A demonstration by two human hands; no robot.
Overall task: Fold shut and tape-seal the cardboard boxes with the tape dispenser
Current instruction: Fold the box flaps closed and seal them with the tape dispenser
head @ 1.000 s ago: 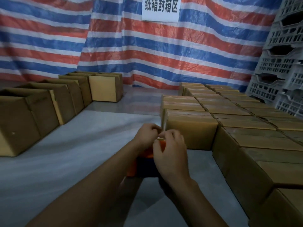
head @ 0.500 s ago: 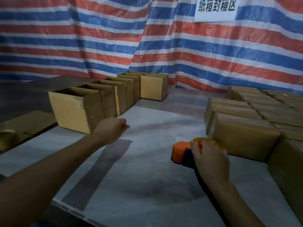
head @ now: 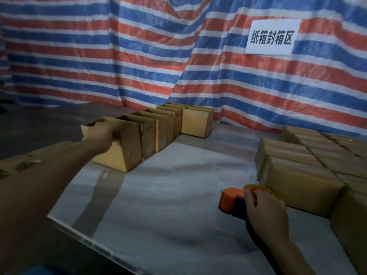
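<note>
A row of open cardboard boxes runs along the left of the table. My left hand point(head: 104, 130) grips the top rim of the nearest open box point(head: 129, 153), fingers curled over its edge into the opening. At the lower right, the orange and blue tape dispenser point(head: 231, 200) lies on the table, and my right hand point(head: 264, 207) holds it from behind, fingers curled over its top by the tape roll. A block of closed, taped boxes point(head: 301, 179) fills the right side, just behind the dispenser.
The grey table surface point(head: 168, 195) lies between the two box groups; its front-left edge point(head: 95, 249) runs diagonally. Flattened cardboard point(head: 25, 161) lies off the left edge. A striped tarp wall with a white sign point(head: 272, 37) stands behind.
My left hand left the dispenser, reached out to the left and took hold of the nearest open box's rim. My right hand stayed on the dispenser. The view swung left.
</note>
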